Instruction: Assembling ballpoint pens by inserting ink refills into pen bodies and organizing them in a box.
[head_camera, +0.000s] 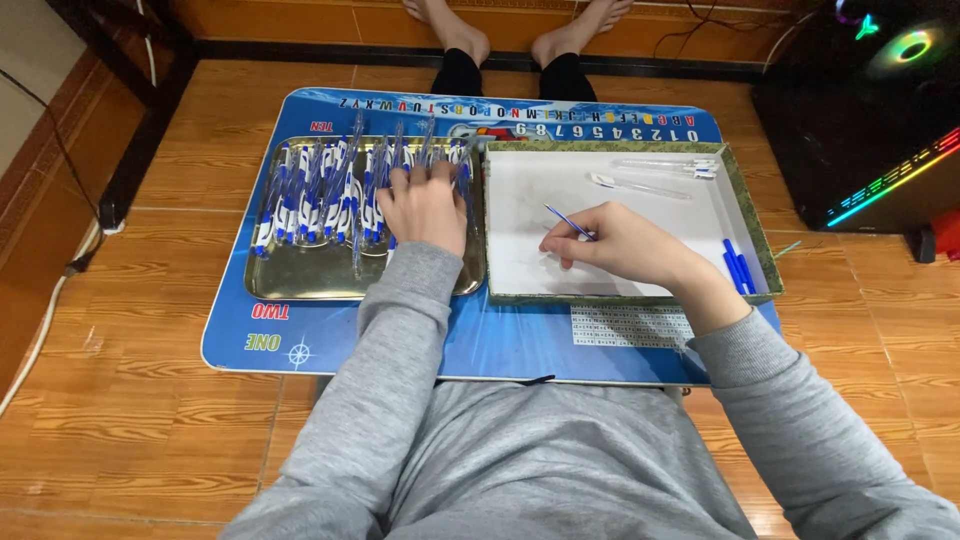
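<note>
My left hand (425, 207) lies palm down on a heap of blue-and-white pens (320, 190) in a metal tray (300, 275), fingers spread among them. My right hand (615, 245) rests inside a shallow white-lined box (530, 200) and pinches a thin blue ink refill (568, 222) that points up and left. Two clear pen barrels (660, 175) lie at the far side of the box. A few blue pen caps (738, 265) lie along its right wall.
Tray and box stand side by side on a low blue lap table (330, 340) printed with letters and numerals, set on a wooden floor. My legs and bare feet (520, 35) stretch beyond it. A computer case with coloured lights (880, 110) stands at the right.
</note>
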